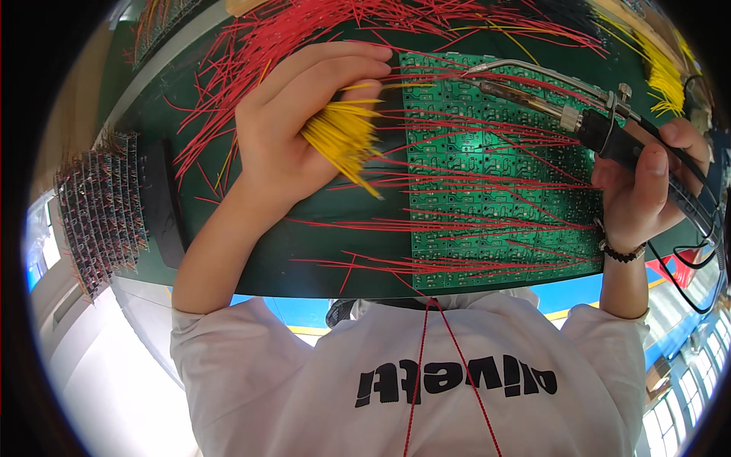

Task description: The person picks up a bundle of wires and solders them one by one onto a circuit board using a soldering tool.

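A bundle of thin yellow wires lies in my left hand, whose fingers are closed round it over the left edge of a green circuit board panel. From the fingertips a yellow wire reaches right onto the board's upper part. My right hand grips a soldering iron with a curved metal feed tube clamped alongside. The iron's tip and the tube's end meet close to the board's upper left area. Rows of red wires lie across the panel, many ends sticking out past its left edge.
A large heap of loose red wires covers the far side of the dark green table. More yellow wires lie at the far right. Stacked boards stand at the left beside a black block. Black cables trail down at the right.
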`<state>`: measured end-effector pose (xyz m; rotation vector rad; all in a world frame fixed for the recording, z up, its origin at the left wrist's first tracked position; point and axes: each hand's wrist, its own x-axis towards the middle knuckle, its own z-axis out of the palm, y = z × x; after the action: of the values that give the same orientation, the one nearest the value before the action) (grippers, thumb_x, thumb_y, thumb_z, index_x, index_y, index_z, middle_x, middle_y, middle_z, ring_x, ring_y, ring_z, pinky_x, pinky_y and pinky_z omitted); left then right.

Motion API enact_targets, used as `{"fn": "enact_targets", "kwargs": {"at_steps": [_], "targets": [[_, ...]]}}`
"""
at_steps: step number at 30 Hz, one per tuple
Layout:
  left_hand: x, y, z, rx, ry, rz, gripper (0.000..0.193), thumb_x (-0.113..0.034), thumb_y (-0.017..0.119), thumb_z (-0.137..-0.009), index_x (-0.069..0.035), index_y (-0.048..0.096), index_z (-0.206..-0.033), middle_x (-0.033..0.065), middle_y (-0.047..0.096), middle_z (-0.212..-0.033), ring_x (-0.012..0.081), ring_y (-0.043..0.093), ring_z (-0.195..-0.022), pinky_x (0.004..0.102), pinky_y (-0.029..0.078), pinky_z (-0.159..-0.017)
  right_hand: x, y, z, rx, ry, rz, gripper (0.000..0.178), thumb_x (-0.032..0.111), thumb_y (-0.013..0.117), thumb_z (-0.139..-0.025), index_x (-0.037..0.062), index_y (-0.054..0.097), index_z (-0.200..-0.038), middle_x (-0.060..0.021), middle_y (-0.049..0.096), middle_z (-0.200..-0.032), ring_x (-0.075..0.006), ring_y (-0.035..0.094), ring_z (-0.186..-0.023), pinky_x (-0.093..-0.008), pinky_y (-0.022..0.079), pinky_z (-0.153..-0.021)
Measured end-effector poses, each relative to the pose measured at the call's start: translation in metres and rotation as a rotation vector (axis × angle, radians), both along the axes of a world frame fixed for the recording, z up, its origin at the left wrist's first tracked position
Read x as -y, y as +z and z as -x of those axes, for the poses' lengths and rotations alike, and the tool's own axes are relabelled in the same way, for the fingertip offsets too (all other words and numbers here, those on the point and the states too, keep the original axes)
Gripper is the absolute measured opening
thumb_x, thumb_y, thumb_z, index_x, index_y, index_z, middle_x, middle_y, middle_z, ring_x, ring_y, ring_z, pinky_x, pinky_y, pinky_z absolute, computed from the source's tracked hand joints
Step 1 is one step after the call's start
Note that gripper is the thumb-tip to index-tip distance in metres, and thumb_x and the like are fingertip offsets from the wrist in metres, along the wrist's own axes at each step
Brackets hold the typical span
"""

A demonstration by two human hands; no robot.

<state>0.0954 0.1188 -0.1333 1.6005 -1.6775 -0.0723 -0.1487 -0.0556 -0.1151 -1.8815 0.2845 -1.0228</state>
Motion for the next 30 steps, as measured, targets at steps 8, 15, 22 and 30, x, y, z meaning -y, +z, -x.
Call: {"fn": "enact_targets", "kwargs": {"at_steps": [8,15,22,30], "targets": [[0.01,0.045,-0.017,-0.389,0.132,0.388,0.009,-0.006,0.045,-0.091,-0.001,0.052,-0.091,0.0107,0.061,-0.079,0.0163,0.058,-0.07,0.026,0.046,-0.063,0.019,0.046,-0.03,0.134,0.235,0.088,0.03,0.02,0.053,-0.085,0.002,0.04,-0.105,-0.0117,0.05,-0.088,-0.0164,0.047,-0.068,-0.0269,0.039,-0.06],[-0.011,0.047,0.035,0.383,-0.234,-0.036,0.026,-0.016,0.057,-0.081,-0.004,0.061,-0.104,0.0159,0.062,-0.105,0.0182,0.062,-0.068,0.0225,0.046,-0.051,0.039,0.027,0.003,0.203,-0.198,-0.162,0.017,0.012,0.05,-0.087,0.0024,0.05,-0.1,-0.0137,0.056,-0.061,-0.0129,0.042,-0.036,-0.0238,0.036,-0.034],[-0.001,0.025,0.066,0.498,-0.126,-0.267,0.04,-0.019,0.065,-0.072,-0.016,0.059,-0.111,0.0028,0.054,-0.122,0.0103,0.061,-0.063,0.0206,0.042,-0.046,0.04,0.003,0.014,0.152,-0.15,-0.202,0.015,0.01,0.05,-0.087,0.0029,0.048,-0.1,-0.0117,0.059,-0.064,-0.0105,0.047,-0.037,-0.0204,0.035,-0.032],[-0.004,0.013,0.076,0.531,-0.081,-0.239,0.035,-0.02,0.066,-0.073,-0.014,0.061,-0.107,0.0054,0.054,-0.121,0.01,0.059,-0.06,0.021,0.042,-0.045,0.029,0.001,0.006,0.104,-0.16,-0.218,0.019,0.008,0.052,-0.086,0.0012,0.046,-0.102,-0.0129,0.06,-0.068,-0.0109,0.051,-0.039,-0.0203,0.036,-0.033]]}}
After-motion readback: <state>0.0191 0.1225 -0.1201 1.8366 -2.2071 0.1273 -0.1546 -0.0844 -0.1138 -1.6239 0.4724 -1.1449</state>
